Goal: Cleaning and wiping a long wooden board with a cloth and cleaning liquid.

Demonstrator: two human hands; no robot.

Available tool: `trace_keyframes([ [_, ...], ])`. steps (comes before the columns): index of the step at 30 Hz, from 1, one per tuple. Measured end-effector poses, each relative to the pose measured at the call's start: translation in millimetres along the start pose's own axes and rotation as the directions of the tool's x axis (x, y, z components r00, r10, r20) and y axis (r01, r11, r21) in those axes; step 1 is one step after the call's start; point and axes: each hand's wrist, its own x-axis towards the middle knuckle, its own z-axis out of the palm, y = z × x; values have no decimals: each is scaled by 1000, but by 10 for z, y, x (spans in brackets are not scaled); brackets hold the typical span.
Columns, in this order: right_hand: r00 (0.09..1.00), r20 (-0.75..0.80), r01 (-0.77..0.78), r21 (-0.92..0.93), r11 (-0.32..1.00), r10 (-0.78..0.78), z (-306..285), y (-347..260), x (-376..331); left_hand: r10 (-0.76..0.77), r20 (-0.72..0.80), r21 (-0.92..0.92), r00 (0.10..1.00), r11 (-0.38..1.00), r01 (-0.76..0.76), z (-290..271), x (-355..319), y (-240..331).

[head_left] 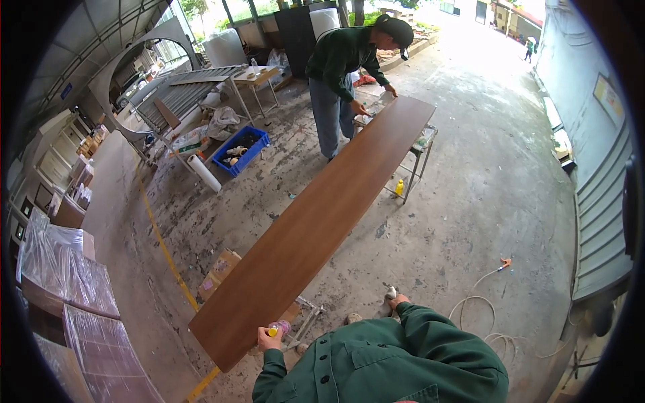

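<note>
A long brown wooden board (pixel 316 218) runs slantwise from near left to far right, raised on stands. Beside its near right edge, my left hand (pixel 269 341) is closed round a small clear, pinkish bottle (pixel 283 327) with a yellow cap. Out to the right, apart from the board, my right hand (pixel 399 301) is closed on a small whitish thing (pixel 391 293) too small to make out. Across the board's far end leans a co-worker (pixel 342 64) in a dark green top and dark cap, both hands by the board's far left edge.
Under the far end stands a metal trestle (pixel 418 161) with a yellow bottle (pixel 400 187) near it. A blue crate (pixel 242 150) and a white roll (pixel 203 173) lie at left. Wrapped boxes (pixel 74 282) stack at near left. A hose (pixel 480 299) loops over the floor at right.
</note>
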Motion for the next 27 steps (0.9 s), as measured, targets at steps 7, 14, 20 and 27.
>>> trace_keyframes([
  [7,1000,-17,-4,-21,1000,4,24,56,45,-18,7,-9,1000,1000,18,-21,-14,72],
  [14,1000,-4,7,-37,999,-7,-13,13,19,-39,3,-11,999,999,39,-29,-19,83],
  [20,1000,-27,13,-39,999,-14,23,35,61,-43,-8,-5,999,999,43,-21,-11,45],
  [27,999,-9,35,-56,998,-36,23,52,83,0,5,-10,1000,1000,0,-23,-28,76],
])
